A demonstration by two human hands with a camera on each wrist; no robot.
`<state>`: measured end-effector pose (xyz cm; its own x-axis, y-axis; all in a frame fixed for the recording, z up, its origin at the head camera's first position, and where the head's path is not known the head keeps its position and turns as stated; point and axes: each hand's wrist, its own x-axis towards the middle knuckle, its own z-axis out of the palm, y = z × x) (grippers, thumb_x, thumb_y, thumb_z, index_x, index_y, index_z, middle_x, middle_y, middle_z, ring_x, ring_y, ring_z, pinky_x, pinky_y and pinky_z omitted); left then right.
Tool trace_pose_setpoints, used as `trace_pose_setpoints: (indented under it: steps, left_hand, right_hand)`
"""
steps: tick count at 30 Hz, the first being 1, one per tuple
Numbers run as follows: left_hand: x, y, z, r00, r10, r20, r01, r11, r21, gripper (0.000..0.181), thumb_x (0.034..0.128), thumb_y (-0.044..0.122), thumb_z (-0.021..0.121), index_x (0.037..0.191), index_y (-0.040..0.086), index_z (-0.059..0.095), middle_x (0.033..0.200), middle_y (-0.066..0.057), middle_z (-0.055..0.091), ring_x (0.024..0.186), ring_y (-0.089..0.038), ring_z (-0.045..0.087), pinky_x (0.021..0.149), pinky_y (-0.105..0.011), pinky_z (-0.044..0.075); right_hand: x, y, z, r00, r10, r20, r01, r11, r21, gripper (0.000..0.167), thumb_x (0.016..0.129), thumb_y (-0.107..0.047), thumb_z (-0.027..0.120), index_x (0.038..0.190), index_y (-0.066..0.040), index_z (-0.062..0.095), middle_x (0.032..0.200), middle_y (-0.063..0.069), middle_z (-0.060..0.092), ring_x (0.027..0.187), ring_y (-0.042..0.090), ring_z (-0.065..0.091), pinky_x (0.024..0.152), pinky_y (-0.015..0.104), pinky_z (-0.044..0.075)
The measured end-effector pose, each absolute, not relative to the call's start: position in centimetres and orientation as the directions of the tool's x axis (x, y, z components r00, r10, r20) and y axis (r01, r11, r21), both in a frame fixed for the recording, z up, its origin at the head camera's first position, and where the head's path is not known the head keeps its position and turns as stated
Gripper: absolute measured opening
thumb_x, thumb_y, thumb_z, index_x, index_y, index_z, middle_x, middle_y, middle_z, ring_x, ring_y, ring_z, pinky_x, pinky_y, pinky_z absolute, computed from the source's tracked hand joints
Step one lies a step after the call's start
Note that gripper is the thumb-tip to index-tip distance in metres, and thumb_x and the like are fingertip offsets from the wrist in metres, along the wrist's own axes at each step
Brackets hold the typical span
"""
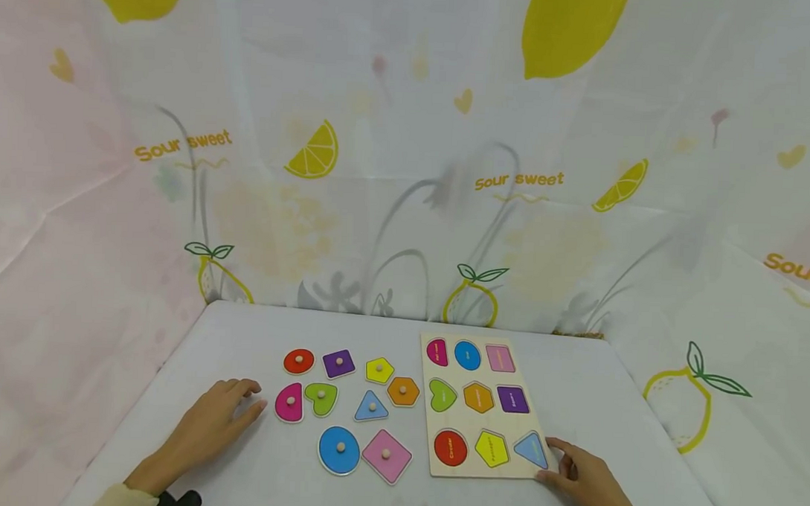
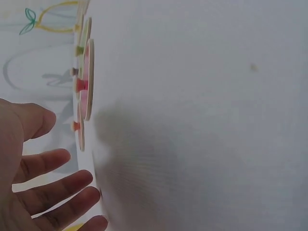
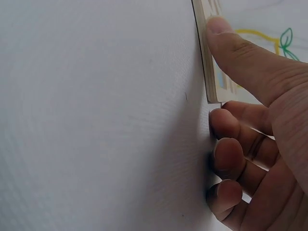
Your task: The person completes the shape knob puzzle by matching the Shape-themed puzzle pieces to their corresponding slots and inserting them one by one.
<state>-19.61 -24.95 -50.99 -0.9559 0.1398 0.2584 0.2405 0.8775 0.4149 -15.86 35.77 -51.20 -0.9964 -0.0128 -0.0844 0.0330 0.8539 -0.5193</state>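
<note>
My left hand (image 1: 207, 428) rests at the left of the table with its fingers spread and nothing in them. Nearest to it lies the magenta semicircle piece (image 1: 289, 403), its knob up, which also shows edge-on in the left wrist view. With thumb and forefinger my right hand (image 1: 591, 483) grips the near right corner of the wooden puzzle board (image 1: 487, 472); its other fingers curl beside the board. Printed coloured shapes fill the board. Between the hand and board sit a green heart piece (image 1: 321, 394), a blue circle piece (image 1: 331, 459) and a pink square piece (image 1: 397, 469).
More knobbed pieces lie flat on the white table (image 1: 255, 337): a red oval (image 1: 294, 359), a purple square (image 1: 334, 368), a yellow pentagon (image 1: 377, 376), an orange hexagon (image 1: 396, 396) and a blue triangle (image 1: 366, 413). A lemon-printed cloth (image 1: 392, 230) hangs behind.
</note>
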Motion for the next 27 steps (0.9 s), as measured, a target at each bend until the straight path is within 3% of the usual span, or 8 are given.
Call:
trace_pose_setpoints:
  steps: [15, 27]
  left_hand:
    - [-24.1, -24.5, -50.4, -0.961, 0.136, 0.241, 0.252, 0.79, 0.559, 0.024, 0.0981, 0.022, 0.071, 0.115, 0.005, 0.068, 0.099, -0.004, 0.066, 0.096, -0.025, 0.058, 0.085, -0.048, 0.052]
    - [-26.7, -24.6, -50.4, -0.977, 0.144, 0.159, 0.212, 0.756, 0.619, 0.034, 0.0993, 0.028, 0.069, 0.123, 0.005, 0.065, 0.108, -0.007, 0.065, 0.105, -0.028, 0.059, 0.089, -0.05, 0.054]
  right_hand:
    - [-15.8, 35.7, -51.0, -0.995, -0.014, -0.097, 0.04, 0.843, -0.537, 0.071, 0.078, -0.034, 0.09, 0.133, 0.001, 0.064, 0.072, -0.003, 0.048, 0.065, 0.008, 0.044, 0.06, 0.025, 0.036]
    - [-16.3, 35.5, -50.8, -0.994, 0.024, -0.111, 0.079, 0.849, -0.522, 0.077, 0.073, -0.036, 0.093, 0.135, -0.001, 0.064, 0.074, -0.001, 0.048, 0.068, 0.013, 0.045, 0.06, 0.025, 0.038]
